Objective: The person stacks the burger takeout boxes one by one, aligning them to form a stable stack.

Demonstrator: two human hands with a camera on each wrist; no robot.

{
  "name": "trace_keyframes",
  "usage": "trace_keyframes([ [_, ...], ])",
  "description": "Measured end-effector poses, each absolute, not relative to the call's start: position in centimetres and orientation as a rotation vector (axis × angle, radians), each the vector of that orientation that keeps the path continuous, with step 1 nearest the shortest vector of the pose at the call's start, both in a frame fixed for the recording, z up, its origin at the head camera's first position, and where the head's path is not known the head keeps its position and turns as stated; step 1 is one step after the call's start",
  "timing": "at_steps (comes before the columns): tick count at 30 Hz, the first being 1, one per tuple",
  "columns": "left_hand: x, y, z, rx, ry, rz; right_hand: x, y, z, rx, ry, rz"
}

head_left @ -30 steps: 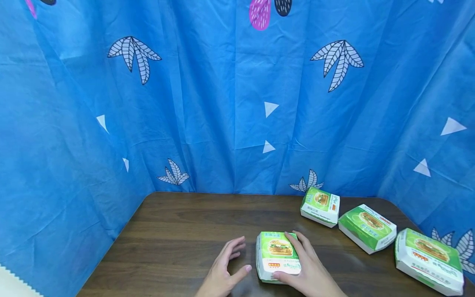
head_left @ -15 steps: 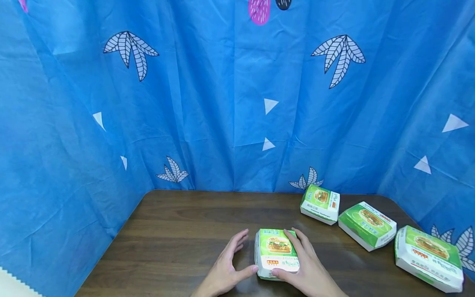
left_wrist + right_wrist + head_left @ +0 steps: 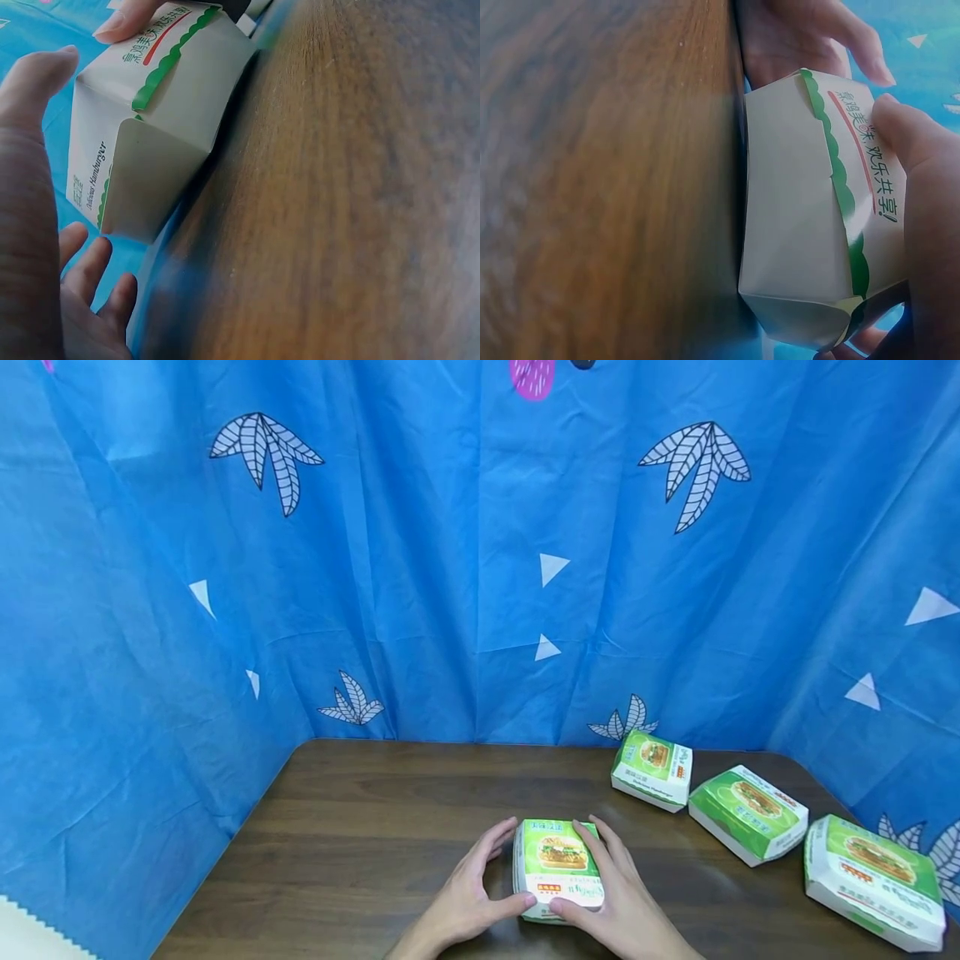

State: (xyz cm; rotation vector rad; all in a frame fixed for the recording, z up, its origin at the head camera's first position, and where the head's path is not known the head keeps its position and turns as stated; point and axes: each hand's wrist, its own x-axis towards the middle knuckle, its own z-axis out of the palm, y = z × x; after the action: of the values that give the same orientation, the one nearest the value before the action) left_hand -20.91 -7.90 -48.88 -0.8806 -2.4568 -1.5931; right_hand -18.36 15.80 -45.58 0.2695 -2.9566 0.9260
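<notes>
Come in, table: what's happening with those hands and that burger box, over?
Right hand grips the burger box. Left hand close beside it, contact unclear. Three similar boxes off right, clear of both hands.

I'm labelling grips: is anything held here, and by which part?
The right hand holds the burger box between the hands by its right side. Whether the left hand, beside its left side, touches it cannot be told.
</notes>
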Motion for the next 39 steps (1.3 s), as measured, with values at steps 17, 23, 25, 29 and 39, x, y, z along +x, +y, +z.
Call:
trace_keyframes([
  [17, -21.17, -7.73, -48.60, -0.875, -2.531, -1.536, -18.78, 15.67, -45.48, 0.264, -2.950, 0.973],
  [23, -21.41, -7.97, -48.38, -0.874, -2.550, -1.514, -18.89, 15.32, -45.33, 0.239, -2.967, 0.995],
  [25, -21.35, -8.04, -48.43, -0.874, -2.552, -1.504, -18.87, 15.25, -45.40, 0.243, -2.967, 1.001],
  [29, -21.10, -8.00, -48.70, -0.878, -2.565, -1.522, -18.64, 15.31, -45.63, 0.244, -2.979, 1.041],
  [39, -20.73, -7.82, -48.75, -0.886, -2.563, -1.568, -18.22, 15.91, -45.55, 0.306, -2.950, 1.070],
])
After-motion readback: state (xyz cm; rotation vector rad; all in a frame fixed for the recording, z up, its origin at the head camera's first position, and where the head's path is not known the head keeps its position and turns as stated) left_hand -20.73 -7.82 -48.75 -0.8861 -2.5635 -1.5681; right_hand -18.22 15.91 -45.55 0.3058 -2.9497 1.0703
